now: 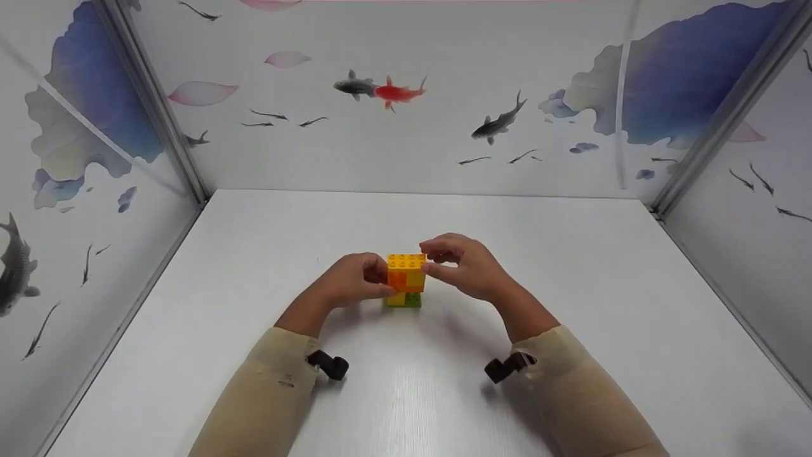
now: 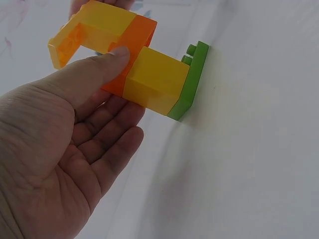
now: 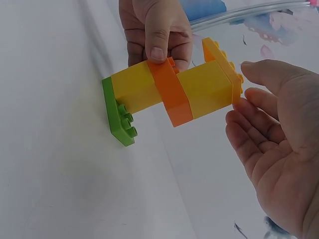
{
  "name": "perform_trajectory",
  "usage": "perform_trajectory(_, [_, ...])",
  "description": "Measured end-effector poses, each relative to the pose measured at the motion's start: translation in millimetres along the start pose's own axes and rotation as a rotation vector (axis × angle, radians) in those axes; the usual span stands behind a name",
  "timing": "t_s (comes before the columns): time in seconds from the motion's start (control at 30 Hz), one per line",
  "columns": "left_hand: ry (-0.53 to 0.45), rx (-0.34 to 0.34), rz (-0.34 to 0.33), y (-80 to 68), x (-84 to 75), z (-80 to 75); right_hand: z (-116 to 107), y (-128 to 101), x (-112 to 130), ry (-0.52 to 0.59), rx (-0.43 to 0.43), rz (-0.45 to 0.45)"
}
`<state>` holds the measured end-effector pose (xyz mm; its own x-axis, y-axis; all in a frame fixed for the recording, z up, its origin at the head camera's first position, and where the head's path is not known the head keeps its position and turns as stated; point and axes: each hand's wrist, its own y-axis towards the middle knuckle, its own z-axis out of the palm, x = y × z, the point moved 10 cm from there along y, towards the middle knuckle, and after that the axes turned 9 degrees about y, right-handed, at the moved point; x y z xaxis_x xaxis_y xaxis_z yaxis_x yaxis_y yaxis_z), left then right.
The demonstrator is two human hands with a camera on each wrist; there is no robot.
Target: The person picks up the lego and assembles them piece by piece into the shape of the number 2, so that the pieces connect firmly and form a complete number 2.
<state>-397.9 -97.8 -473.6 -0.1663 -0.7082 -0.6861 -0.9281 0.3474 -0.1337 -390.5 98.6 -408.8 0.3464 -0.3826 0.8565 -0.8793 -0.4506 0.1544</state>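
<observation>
Brick tower (image 1: 406, 279) between left hand (image 1: 353, 280) (thumb on it) and right hand (image 1: 462, 265).

Left hand (image 2: 65, 149) fills lower left of frame, palm facing the camera. Thumb lies across the side of a block stack (image 2: 134, 69), its tip on the orange brick (image 2: 137, 37); the fingers reach behind the stack. Order of the stack from the white table (image 2: 249, 149): green plate (image 2: 192, 82) with studs showing, yellow brick (image 2: 157, 82), orange brick, translucent yellow brick (image 2: 102, 25), orange-yellow plate (image 2: 62, 47) at the far end. Green plate touches the table.
</observation>
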Motion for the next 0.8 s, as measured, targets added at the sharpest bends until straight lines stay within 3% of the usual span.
perform_trajectory(0.33, [-0.001, -0.003, -0.007, -0.2, 0.3, -1.6, -1, -2, -17, 0.006, 0.020, 0.047])
perform_trajectory(0.8, [-0.037, 0.011, 0.014, 1.6, 2.2, 0.9, 13, -5, -46, 0.073, 0.034, 0.203])
